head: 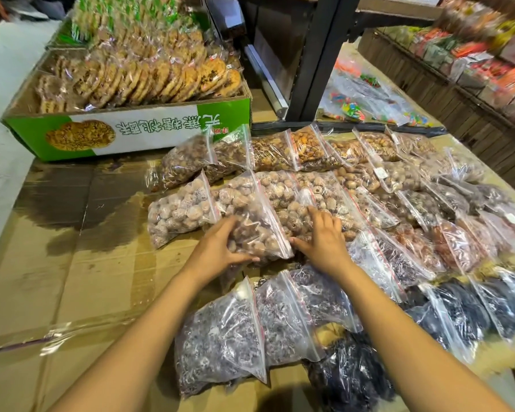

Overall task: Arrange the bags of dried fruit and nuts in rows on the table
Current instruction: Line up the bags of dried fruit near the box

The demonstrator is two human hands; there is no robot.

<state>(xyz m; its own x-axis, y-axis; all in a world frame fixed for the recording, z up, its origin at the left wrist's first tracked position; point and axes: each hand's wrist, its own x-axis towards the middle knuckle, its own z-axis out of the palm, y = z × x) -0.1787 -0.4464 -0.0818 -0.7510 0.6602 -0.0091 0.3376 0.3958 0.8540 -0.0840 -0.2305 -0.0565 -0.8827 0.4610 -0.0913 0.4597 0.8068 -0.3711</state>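
Several clear zip bags of dried fruit and nuts lie in overlapping rows on the cardboard-covered table (72,263). My left hand (220,248) grips the near left side of a bag of round brown fruit (256,215) in the middle row. My right hand (324,236) rests fingers-spread on the neighbouring bag of the same fruit (309,191), its thumb touching the held bag's corner. Another such bag (179,212) lies at the row's left end. Bags of grey-purple dried pieces (220,337) and dark fruit (348,373) sit nearest me.
A green and white carton (125,135) full of wrapped round biscuits stands at the back left. A black metal shelf post (318,55) rises behind the bags. Shelves of colourful packets (488,55) run along the right. Bare cardboard spreads to the left.
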